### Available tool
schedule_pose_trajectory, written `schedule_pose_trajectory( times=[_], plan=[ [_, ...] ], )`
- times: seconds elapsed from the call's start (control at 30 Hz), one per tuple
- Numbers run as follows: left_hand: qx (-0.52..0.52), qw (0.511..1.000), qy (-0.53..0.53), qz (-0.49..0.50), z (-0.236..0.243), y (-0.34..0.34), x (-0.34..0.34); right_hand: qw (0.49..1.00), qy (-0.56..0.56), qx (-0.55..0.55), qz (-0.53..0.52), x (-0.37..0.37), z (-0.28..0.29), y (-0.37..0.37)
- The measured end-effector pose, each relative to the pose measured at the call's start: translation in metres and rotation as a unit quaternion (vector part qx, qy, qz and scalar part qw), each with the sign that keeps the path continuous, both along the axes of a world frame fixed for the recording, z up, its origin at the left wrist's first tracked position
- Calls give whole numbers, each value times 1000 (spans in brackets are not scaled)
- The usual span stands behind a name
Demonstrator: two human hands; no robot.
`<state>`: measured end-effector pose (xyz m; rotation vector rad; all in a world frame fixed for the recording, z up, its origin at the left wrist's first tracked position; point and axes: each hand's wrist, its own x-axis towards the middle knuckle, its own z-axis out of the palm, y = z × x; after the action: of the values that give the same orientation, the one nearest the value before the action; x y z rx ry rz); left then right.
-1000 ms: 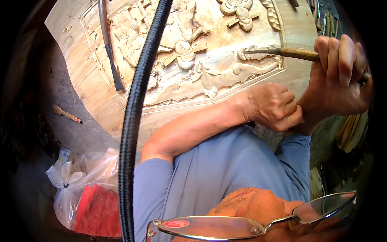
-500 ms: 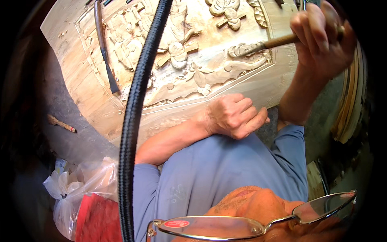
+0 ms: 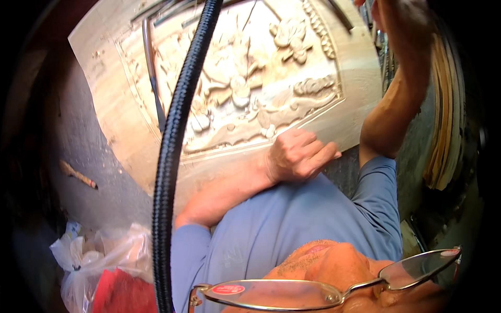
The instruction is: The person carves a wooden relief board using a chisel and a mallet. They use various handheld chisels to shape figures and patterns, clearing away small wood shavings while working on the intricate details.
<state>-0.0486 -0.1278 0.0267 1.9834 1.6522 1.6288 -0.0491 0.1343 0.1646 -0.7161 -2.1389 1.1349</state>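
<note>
Panel (image 3: 271, 68): pale wood, carved in relief inside a cut border, lying in front of the person, its left margin and near margin plain
Left hand (image 3: 300, 156): fingers curled in, over the panel's near edge, just in front of the blue shirt (image 3: 292, 224); I see nothing in its grip, and cannot tell whether it rests on the wood
Right hand (image 3: 404, 21): raised beside the panel's upper right, partly cut off by the top edge; I cannot tell whether it is clamped on anything
Both hands: well apart
Chisel (image 3: 150, 57): on the panel's left part, dark handle away from the person, blade reaching down to the cable (image 3: 175, 151)
Cable: black, braided, crossing the view from top to bottom
Tools (image 3: 169, 15): dark and slim, at the panel's far side; one more bar (image 3: 340, 15) lies at its upper right
Slats (image 3: 446, 115): stacked, off to the right
Stick (image 3: 78, 175): short, brown, on the grey floor (image 3: 104, 203) left of the panel
Bag (image 3: 99, 255): clear plastic, knotted, lower left, near something red (image 3: 125, 292)
Glasses (image 3: 292, 295): thin metal rims, along the bottom
</note>
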Motion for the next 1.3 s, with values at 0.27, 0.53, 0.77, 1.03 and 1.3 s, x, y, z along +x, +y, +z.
schedule_pose_trajectory(
  times=[0.27,0.53,0.77,1.03,1.3],
  plan=[
    [-28,999,7,-21,3,8,8,994,-61,-58,-64,130,-142,143],
    [-70,997,2,-34,7,11,9,950,-15,-208,-235,212,-185,157],
    [-101,994,1,-48,7,11,10,866,166,-318,-348,227,-223,172],
    [-95,995,-20,-39,3,13,14,805,169,-292,-489,191,-262,198],
    [-58,995,-48,-61,11,21,28,862,-125,48,-489,282,-276,287]
  ],
)
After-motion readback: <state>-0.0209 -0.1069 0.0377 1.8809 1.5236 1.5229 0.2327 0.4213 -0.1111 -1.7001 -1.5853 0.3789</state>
